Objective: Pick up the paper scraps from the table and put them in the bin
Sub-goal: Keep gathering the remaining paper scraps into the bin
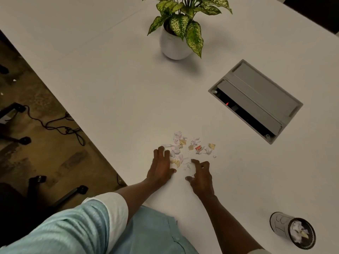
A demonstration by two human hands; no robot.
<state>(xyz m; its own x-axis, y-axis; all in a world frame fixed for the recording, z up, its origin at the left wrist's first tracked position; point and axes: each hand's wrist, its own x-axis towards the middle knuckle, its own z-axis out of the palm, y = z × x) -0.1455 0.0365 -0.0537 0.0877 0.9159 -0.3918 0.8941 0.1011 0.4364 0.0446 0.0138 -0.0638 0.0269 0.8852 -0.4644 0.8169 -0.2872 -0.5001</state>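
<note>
On the head view I see the left hand (161, 166) flat and released, straight fingers touching the white and yellowish paper scraps (185, 148) strewn on the table (110, 70). The right hand (200, 176) arches beside them, fingers curled; I cannot tell whether it pinches one. The bin (280, 224) stands well to the right

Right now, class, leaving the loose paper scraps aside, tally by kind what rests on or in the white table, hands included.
White pot with green-leafed plant: 1
Grey recessed cable box: 1
Small grey cylindrical bin: 1
Bare hands, left hand and right hand: 2
Total: 5
</note>
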